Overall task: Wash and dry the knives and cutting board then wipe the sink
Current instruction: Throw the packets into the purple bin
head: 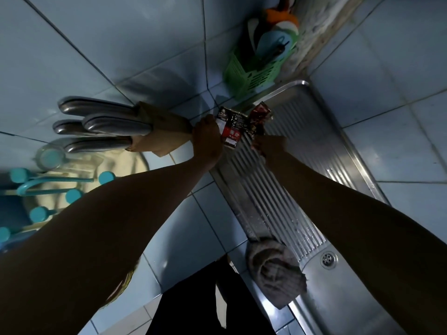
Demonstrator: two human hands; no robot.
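Note:
Several knives with steel handles (pixel 104 124) stand in a wooden knife block (pixel 167 134) on the tiled counter, left of the sink. My left hand (pixel 208 141) is right beside the block and grips a red and black sachet strip (pixel 229 129). My right hand (pixel 271 146) holds the strip's dark red end (pixel 260 116) over the ribbed steel drainboard (pixel 278 189). The fingers of both hands are mostly hidden behind the sachets. A crumpled grey cloth (pixel 275 269) lies on the sink's edge near the drain (pixel 329 259).
A green plastic basket (pixel 251 73) with coloured plates and utensils stands on the counter beyond the drainboard. A teal rack with round pegs (pixel 36 189) and a clear lid sit at the far left. Blue tiles surround the sink.

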